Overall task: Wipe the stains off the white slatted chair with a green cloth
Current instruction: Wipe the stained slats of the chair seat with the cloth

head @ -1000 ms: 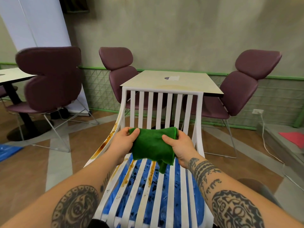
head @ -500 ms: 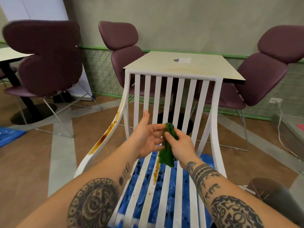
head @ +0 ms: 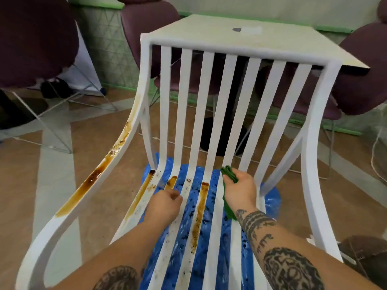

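The white slatted chair (head: 228, 97) fills the view, its back rising away from me. Brown stains (head: 199, 214) run down several seat slats, and a long brown streak (head: 94, 178) covers the left armrest. My right hand (head: 240, 191) grips the folded green cloth (head: 229, 174) and holds it low against a slat right of the seat's centre. Part of the cloth hangs below the palm. My left hand (head: 165, 203) hovers over the stained slats on the left with its fingers curled, holding nothing.
A blue plastic sheet (head: 270, 199) lies on the floor under the chair. A beige table (head: 261, 42) stands just behind the chair back, with purple chairs (head: 33, 40) to the left, behind and right. A white cable (head: 377, 155) trails at the right.
My head has leaned in and down over the seat. The left hand has let go of the cloth and moved left. The right hand carried the bunched cloth down onto a slat.
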